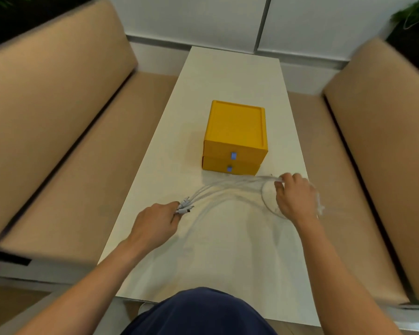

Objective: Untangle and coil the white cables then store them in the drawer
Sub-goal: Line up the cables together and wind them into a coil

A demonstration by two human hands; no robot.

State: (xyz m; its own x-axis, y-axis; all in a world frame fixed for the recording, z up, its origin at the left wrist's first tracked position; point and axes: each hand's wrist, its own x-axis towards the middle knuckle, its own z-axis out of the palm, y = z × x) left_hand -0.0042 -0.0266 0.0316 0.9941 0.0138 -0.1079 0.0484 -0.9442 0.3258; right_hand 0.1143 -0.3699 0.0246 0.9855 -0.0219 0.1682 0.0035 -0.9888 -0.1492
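- left hand, lower centre-left of frame: fingers curled, pinching a cluster of cable plug ends at the fingertips
- right hand, centre-right: fingers curled round the far end of the white cables, lifted just off the table
- cables span between the two hands as a bundle of strands; more slack droops in loops onto the white table below and between the hands; a loop curves round just left of the right hand. Motion blur, so strand count is unclear
- yellow drawer unit, centre of frame, on the table just beyond the cables: two stacked drawers, both closed, each with a small blue pull tab
- tan bench cushions run along both sides of the table
- dark blue clothing at bottom centre
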